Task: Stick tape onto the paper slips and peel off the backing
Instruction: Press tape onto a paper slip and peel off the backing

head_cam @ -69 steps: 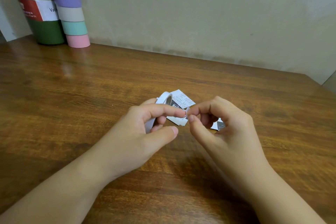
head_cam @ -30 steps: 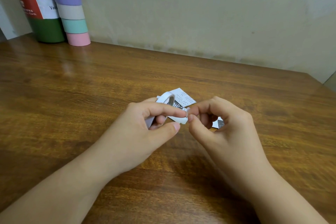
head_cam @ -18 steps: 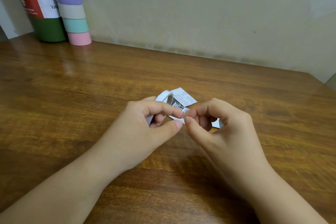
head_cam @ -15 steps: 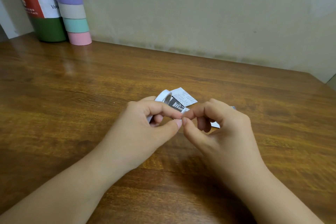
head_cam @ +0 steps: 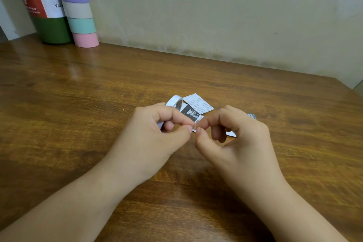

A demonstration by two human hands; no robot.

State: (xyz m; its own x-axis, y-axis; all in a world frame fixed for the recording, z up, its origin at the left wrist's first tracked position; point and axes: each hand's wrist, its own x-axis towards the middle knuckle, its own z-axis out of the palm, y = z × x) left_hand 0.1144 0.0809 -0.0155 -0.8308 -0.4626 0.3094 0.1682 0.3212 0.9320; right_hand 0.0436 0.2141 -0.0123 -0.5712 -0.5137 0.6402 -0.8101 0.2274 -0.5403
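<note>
The left hand [head_cam: 157, 135] grips the tape roll [head_cam: 174, 102] and, with the right hand [head_cam: 231, 139], pinches a printed slip [head_cam: 191, 114] whose long axis runs far-left to near-right.

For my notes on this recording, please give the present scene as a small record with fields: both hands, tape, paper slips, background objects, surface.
left hand: left hand holds the white tape roll and pinches a small piece at its fingertips
right hand: right hand pinches the same small piece
paper slips: printed slip flat on the table; dark-printed slip beside the roll; more partly hidden behind the right hand
background: green bottle; stack of coloured tape rolls
surface: wooden table
</note>
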